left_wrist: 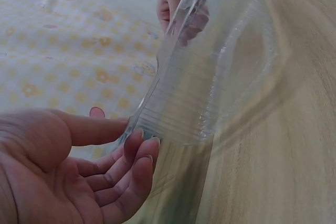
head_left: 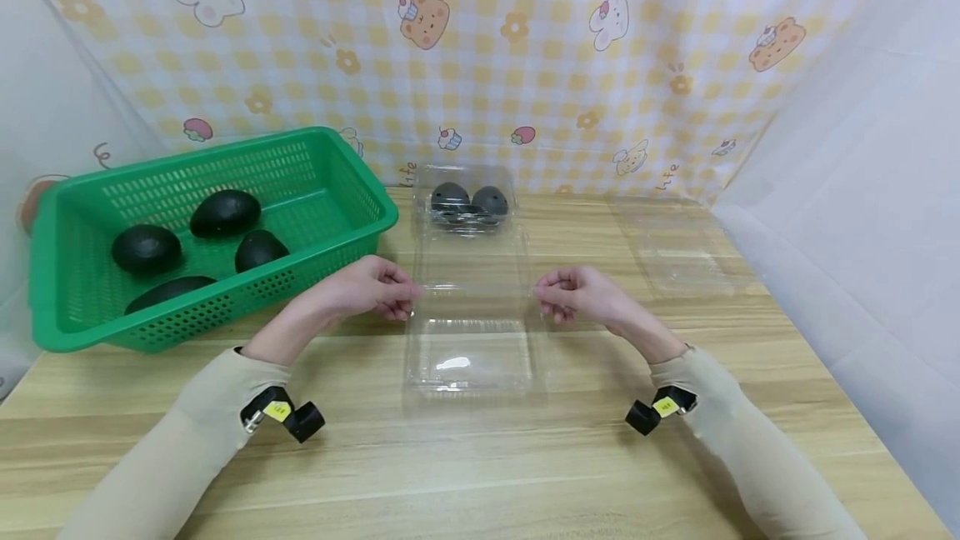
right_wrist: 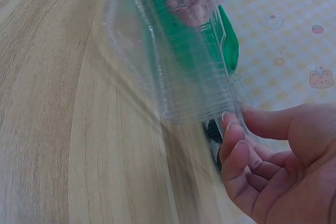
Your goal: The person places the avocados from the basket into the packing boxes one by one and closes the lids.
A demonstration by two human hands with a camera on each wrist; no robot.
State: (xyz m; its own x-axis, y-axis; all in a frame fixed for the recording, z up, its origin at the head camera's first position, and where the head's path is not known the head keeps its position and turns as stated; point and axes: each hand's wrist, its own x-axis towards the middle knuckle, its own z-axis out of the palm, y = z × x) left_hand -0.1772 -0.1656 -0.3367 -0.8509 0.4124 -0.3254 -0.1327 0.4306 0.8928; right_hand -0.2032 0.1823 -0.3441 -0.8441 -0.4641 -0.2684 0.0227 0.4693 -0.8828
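Observation:
A clear plastic clamshell box [head_left: 471,357] is held just off the wooden table, in the middle of the head view. My left hand [head_left: 375,288] pinches its left edge between thumb and curled fingertips, which the left wrist view shows closely. On the opposite edge, my right hand [head_left: 581,294] grips in the same way; its thumb and fingertips meet at the rim in the right wrist view. Behind it stands another clear box [head_left: 423,177] with dark avocados [head_left: 489,202] inside. Where the two transparent boxes overlap, their edges are hard to tell apart.
A green plastic basket [head_left: 348,227] with several dark avocados [head_left: 225,212] stands at the left. More clear plastic packaging [head_left: 678,248] lies at the back right of the wooden table [head_left: 465,482]. A checked curtain [head_left: 517,65] hangs along the table's back edge.

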